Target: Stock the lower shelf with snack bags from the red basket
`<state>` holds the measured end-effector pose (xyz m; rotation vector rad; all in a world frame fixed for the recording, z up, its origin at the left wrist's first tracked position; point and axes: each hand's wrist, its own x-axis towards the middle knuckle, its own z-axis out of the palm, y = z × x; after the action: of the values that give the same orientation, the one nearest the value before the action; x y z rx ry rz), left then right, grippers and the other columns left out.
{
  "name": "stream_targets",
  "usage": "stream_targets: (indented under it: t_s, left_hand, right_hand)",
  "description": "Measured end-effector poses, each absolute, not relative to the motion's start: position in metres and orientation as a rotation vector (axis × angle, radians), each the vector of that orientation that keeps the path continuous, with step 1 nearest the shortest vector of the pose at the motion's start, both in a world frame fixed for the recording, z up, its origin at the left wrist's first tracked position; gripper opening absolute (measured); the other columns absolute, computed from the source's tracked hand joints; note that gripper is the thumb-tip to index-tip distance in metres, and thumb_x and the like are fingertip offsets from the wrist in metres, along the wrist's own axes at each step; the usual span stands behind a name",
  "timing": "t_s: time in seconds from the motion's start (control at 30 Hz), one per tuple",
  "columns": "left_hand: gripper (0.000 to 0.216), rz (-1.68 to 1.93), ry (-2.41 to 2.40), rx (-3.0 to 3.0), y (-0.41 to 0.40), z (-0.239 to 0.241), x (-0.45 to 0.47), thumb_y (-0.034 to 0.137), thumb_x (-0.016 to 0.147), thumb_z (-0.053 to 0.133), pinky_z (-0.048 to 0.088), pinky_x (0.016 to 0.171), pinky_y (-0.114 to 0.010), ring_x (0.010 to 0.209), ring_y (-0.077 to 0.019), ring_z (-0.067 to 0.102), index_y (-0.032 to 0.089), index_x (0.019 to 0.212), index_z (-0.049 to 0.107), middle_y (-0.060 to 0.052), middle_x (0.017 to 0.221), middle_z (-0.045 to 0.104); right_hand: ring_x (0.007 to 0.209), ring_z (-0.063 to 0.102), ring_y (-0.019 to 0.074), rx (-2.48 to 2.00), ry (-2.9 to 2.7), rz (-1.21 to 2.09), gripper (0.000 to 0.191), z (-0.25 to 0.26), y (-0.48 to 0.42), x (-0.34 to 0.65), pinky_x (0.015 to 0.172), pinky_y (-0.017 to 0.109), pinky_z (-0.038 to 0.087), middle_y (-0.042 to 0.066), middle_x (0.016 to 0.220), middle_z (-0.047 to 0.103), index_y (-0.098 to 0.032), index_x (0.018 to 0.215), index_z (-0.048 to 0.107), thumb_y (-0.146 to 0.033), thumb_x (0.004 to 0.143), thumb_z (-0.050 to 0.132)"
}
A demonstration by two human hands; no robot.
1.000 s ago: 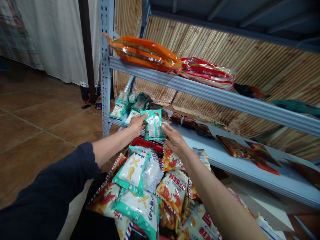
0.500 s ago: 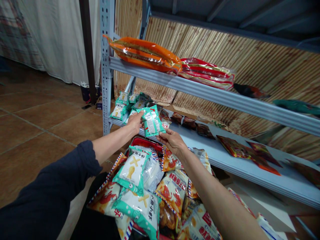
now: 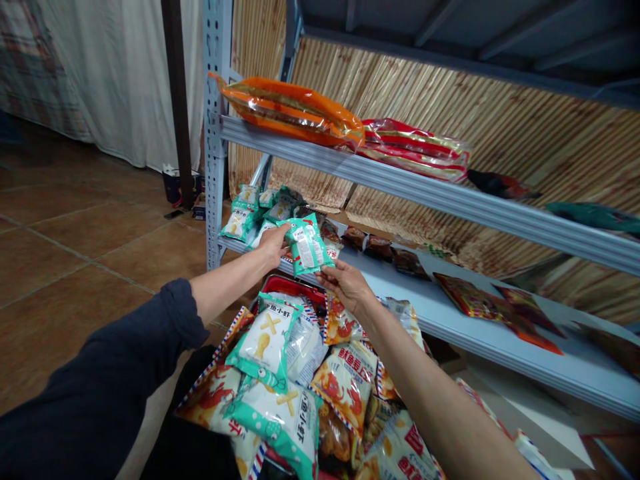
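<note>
Between both hands is a teal snack bag (image 3: 306,245), its printed back facing me. My left hand (image 3: 274,243) pinches its upper left corner, and my right hand (image 3: 344,283) grips the lower right corner. The bag is held in front of the lower shelf, near a group of similar teal bags (image 3: 239,223) at the shelf's left end. Below my hands a red basket (image 3: 290,287) is heaped with snack bags, among them a teal-and-white bag (image 3: 267,337) and an orange-and-white bag (image 3: 345,381).
A blue-grey metal rack (image 3: 213,133) stands ahead. On its upper board lie an orange bag (image 3: 295,110) and a red bag (image 3: 413,148). Brown packets (image 3: 379,247) line the lower shelf (image 3: 425,297). Tiled floor (image 3: 75,267) is on the left, a white box (image 3: 525,407) at the lower right.
Almost nothing differs. The held bag and both hands sit very slightly further right and lower, with the whole view shifted a little the same way.
</note>
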<state>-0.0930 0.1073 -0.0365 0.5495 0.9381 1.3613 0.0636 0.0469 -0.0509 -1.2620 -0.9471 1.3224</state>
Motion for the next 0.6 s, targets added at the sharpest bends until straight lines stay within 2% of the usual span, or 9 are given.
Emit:
stream_targets:
  t_s: [0.27, 0.53, 0.6]
  left_hand:
    - [0.008, 1.339, 0.850, 0.581, 0.109, -0.043, -0.095, 0.021, 0.070, 0.060, 0.048, 0.063, -0.032, 0.062, -0.0139, 0.057, 0.018, 0.074, 0.054, -0.002, 0.071, 0.061]
    - [0.011, 1.366, 0.879, 0.595, 0.104, -0.039, -0.095, 0.020, 0.070, 0.061, 0.047, 0.060, -0.029, 0.057, -0.0125, 0.056, 0.018, 0.071, 0.050, 0.000, 0.065, 0.059]
    - [0.011, 1.387, 0.883, 0.588, 0.104, -0.039, -0.095, 0.020, 0.071, 0.060, 0.047, 0.060, -0.029, 0.056, -0.0120, 0.055, 0.018, 0.071, 0.049, 0.000, 0.064, 0.058]
  right_hand:
    - [0.063, 0.060, 0.0085, -1.160, -0.915, 1.335, 0.013, -0.049, 0.048, 0.063, 0.070, 0.028, 0.055, -0.003, 0.072, 0.064, -0.019, 0.072, 0.057, -0.009, 0.066, 0.063]
    - [0.067, 0.063, 0.0107, -1.146, -0.882, 1.380, 0.023, -0.043, 0.041, 0.058, 0.068, 0.028, 0.056, -0.002, 0.072, 0.065, -0.019, 0.079, 0.057, -0.002, 0.064, 0.062]
    - [0.068, 0.063, 0.0114, -1.147, -0.875, 1.404, 0.019, -0.041, 0.040, 0.056, 0.069, 0.028, 0.056, -0.001, 0.072, 0.066, -0.018, 0.077, 0.056, -0.003, 0.066, 0.060]
